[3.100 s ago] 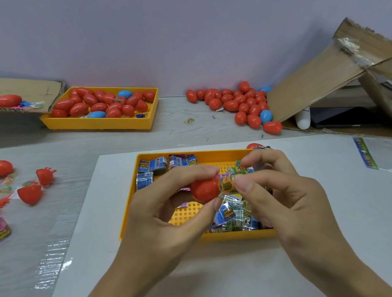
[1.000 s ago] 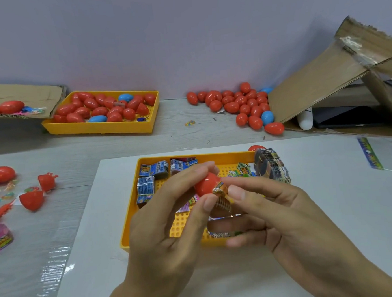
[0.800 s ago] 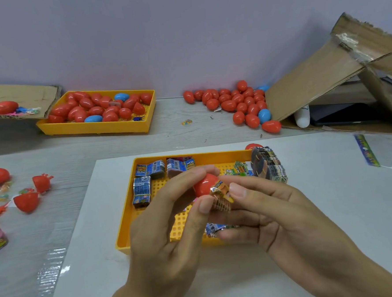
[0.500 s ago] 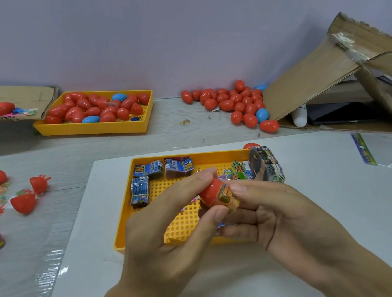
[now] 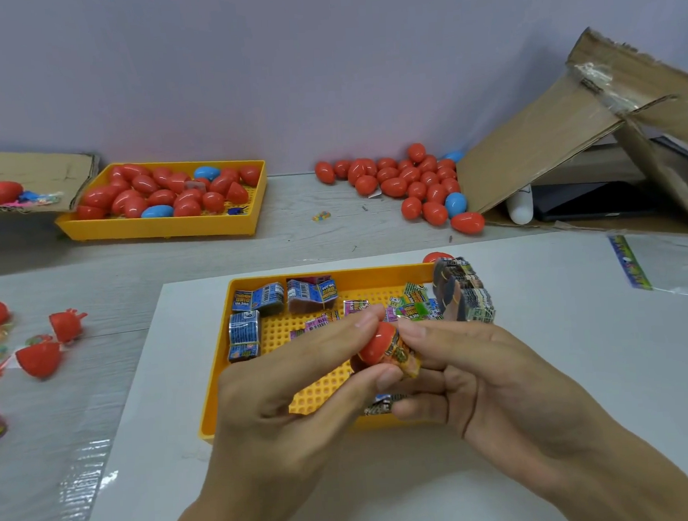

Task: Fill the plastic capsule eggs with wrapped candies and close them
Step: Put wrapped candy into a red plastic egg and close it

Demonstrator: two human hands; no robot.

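My left hand (image 5: 294,388) pinches a red capsule egg half (image 5: 377,343) between thumb and forefinger above the near yellow tray (image 5: 220,372). My right hand (image 5: 499,383) pinches an orange wrapped candy (image 5: 402,356) whose end sits in the egg half's open side. Several wrapped candies (image 5: 258,299) lie in the tray, blue ones at its far left, green and pink ones in the middle. A stack of dark wrapped candies (image 5: 463,295) stands at the tray's far right corner.
A far yellow tray (image 5: 163,231) holds several red and blue closed eggs. A pile of eggs (image 5: 410,183) lies by a tipped cardboard box (image 5: 549,147). Open red halves (image 5: 38,359) and loose candy lie at the left. A clear plastic bag (image 5: 665,269) lies at the right.
The right hand took an orange wrapped candy from the tray and pushed it into the red half held by the left hand. Both hands stayed above the tray.
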